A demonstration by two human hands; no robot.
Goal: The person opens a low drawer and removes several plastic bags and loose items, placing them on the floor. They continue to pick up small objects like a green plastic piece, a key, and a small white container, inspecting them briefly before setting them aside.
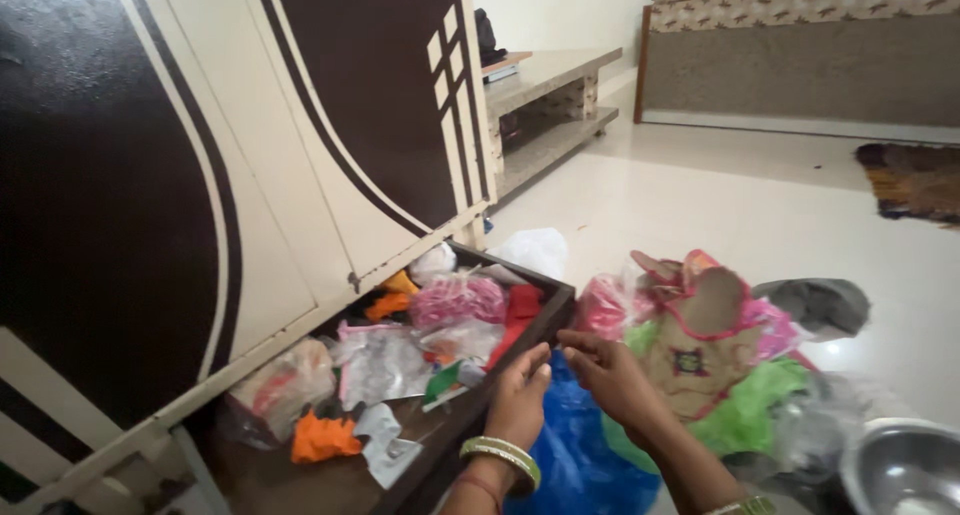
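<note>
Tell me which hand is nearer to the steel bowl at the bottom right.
Right. The right hand touches the drawer's front edge, on the side toward the steel bowl. The left hand grips that edge farther left, farther from the bowl.

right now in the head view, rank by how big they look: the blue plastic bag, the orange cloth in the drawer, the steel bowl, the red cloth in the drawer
1. blue plastic bag, partly hidden behind the hands
2. steel bowl, cut off by the frame edge, so unsure against the bag
3. red cloth and orange cloth look much alike; not ranked
</note>
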